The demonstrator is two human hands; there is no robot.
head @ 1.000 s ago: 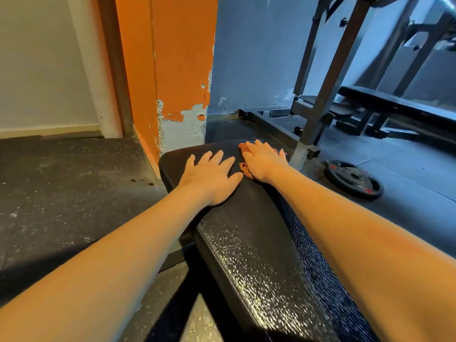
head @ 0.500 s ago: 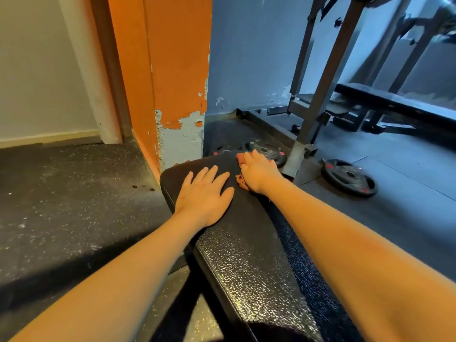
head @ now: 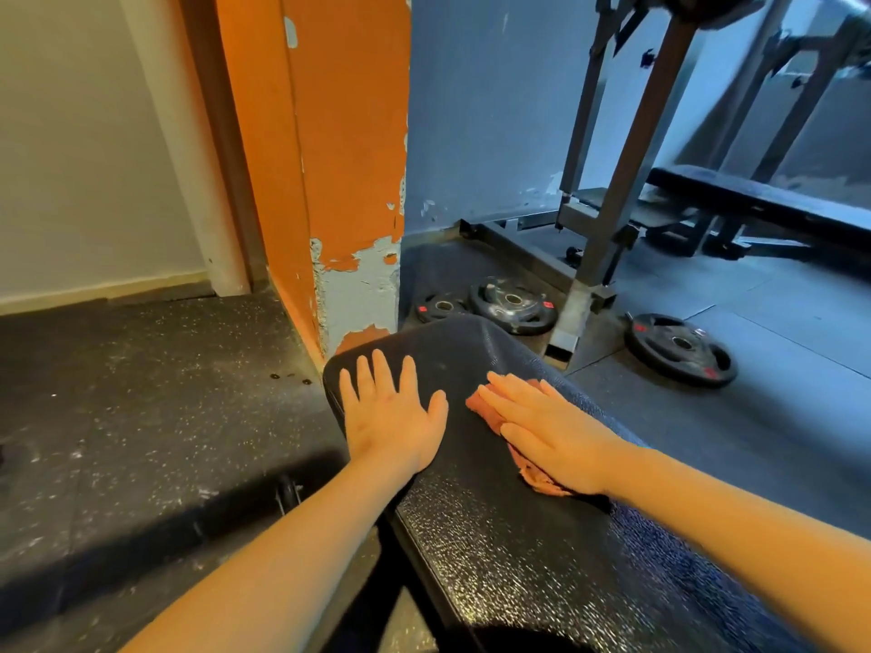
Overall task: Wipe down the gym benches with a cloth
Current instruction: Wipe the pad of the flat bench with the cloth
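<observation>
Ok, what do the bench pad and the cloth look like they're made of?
Bench pad: looks like black vinyl or faux leather, pebbled grain with a glossy sheen. Cloth: soft pinkish-orange fabric, matte and rumpled under the right hand; weave unclear.

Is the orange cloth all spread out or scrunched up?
Scrunched up: the cloth shows wrinkled folds poking out around the flat right hand pressing it.

Glossy pebbled black bench pad (head: pixel 495 534), soft orange cloth (head: pixel 485 407), speckled rubber floor (head: pixel 118 393)

Mostly hidden beneath the flat right hand (head: pixel 551 431): orange cloth (head: pixel 488 412). Cut off at 6 o'clock: bench pad (head: pixel 509 534). Cropped at 3 o'clock: second bench (head: pixel 754 200); at 12, rack uprights (head: pixel 627 181).
</observation>
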